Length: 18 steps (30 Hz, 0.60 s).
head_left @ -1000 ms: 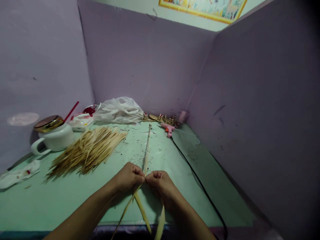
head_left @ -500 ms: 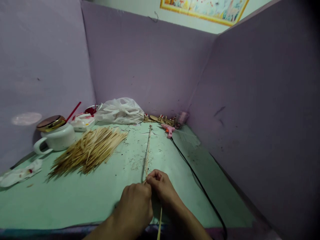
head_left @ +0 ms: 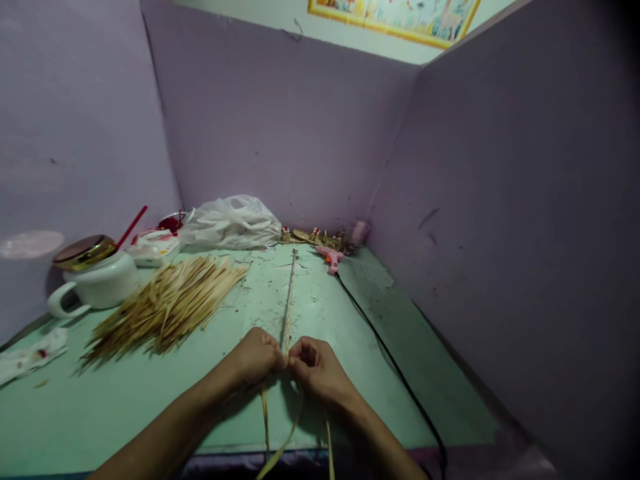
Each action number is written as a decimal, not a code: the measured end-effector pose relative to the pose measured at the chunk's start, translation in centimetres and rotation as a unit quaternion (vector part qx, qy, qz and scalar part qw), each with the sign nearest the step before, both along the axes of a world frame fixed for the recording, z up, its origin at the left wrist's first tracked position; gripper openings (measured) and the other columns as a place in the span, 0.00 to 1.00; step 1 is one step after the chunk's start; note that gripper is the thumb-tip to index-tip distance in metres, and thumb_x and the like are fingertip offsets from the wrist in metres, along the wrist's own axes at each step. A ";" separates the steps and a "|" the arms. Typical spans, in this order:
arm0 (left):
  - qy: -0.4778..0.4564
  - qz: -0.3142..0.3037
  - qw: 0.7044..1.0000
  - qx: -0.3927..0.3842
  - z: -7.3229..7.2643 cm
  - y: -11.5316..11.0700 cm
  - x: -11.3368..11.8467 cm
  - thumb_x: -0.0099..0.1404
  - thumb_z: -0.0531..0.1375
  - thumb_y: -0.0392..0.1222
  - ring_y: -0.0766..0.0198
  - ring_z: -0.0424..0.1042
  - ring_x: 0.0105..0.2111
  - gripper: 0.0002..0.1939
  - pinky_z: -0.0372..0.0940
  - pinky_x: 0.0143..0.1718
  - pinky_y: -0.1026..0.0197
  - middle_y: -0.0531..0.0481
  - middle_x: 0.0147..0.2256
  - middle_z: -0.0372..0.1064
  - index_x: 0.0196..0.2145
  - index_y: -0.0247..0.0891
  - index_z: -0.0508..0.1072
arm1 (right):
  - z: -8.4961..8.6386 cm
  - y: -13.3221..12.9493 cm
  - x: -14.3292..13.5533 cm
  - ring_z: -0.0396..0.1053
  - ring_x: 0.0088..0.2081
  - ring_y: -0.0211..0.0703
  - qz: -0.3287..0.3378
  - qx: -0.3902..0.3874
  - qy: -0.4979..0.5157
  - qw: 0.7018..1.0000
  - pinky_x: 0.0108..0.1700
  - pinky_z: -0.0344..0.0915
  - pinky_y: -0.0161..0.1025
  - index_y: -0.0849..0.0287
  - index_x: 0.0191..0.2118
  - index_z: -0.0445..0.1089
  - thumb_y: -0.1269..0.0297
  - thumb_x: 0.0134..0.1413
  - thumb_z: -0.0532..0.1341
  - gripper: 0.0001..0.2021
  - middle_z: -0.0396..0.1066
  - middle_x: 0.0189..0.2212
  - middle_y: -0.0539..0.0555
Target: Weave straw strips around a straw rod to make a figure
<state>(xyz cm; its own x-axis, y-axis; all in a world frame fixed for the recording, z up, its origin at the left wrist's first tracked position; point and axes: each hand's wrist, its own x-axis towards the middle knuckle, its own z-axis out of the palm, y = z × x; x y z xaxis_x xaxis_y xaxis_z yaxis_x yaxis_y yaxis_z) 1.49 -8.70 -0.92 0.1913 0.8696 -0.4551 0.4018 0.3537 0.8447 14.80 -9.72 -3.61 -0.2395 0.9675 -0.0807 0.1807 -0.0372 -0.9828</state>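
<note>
Two hands pinch braid end: left hand + right hand clenched on leaf strips | braided cord runs straight away from grip | keep tension even, folds tight | spare strip pile far-left of grip.

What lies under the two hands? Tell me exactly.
Under the left hand and right hand, loose straw strips trail toward the table edge over the green table. The braided cord runs away from them. The point where the fingers pinch is covered.

No text, label or number is legible on anything here.
</note>
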 end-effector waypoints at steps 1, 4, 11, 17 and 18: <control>0.012 -0.004 1.000 0.019 -0.2 0.1 0.0 0.39 0.52 0.33 0.76 0.43 0.08 0.07 0.37 0.11 0.68 0.60 0.06 0.44 0.10 0.36 0.56 | 0.2 -0.1 0.2 0.58 0.21 0.32 0.001 0.040 -0.051 0.998 0.23 0.51 0.30 0.62 0.22 0.63 0.69 0.38 0.56 0.02 0.64 0.18 0.49; 0.051 -0.010 0.996 0.079 -0.7 0.3 0.0 0.39 0.51 0.32 0.76 0.43 0.11 0.07 0.37 0.13 0.68 0.60 0.08 0.44 0.09 0.35 0.56 | 1.0 -0.7 0.6 0.59 0.22 0.35 -0.034 0.099 -0.193 0.975 0.24 0.51 0.32 0.62 0.21 0.67 0.66 0.40 0.56 0.06 0.66 0.19 0.52; -0.044 0.043 0.997 0.047 0.2 -0.9 0.8 0.40 0.51 0.32 0.74 0.46 0.12 0.07 0.41 0.15 0.68 0.59 0.07 0.46 0.09 0.35 0.60 | 1.3 -4.1 -0.8 0.60 0.20 0.36 -0.083 0.094 -0.204 0.971 0.22 0.50 0.32 0.62 0.20 0.67 0.65 0.44 0.55 0.09 0.66 0.17 0.53; -0.095 0.040 0.993 0.053 -0.3 -0.8 -0.5 0.37 0.56 0.35 0.74 0.51 0.14 0.03 0.46 0.17 0.68 0.57 0.10 0.55 0.13 0.32 0.65 | 1.6 -4.0 -0.2 0.61 0.23 0.36 -0.053 0.139 -0.165 0.975 0.25 0.53 0.32 0.61 0.21 0.69 0.65 0.46 0.54 0.10 0.67 0.19 0.52; -0.114 0.043 0.992 0.037 -0.4 -0.7 -0.8 0.38 0.57 0.36 0.74 0.50 0.13 0.04 0.45 0.17 0.67 0.57 0.10 0.55 0.14 0.32 0.65 | 2.0 -3.5 0.1 0.62 0.24 0.37 -0.074 0.131 -0.140 0.979 0.26 0.54 0.32 0.62 0.23 0.69 0.64 0.46 0.54 0.09 0.68 0.20 0.52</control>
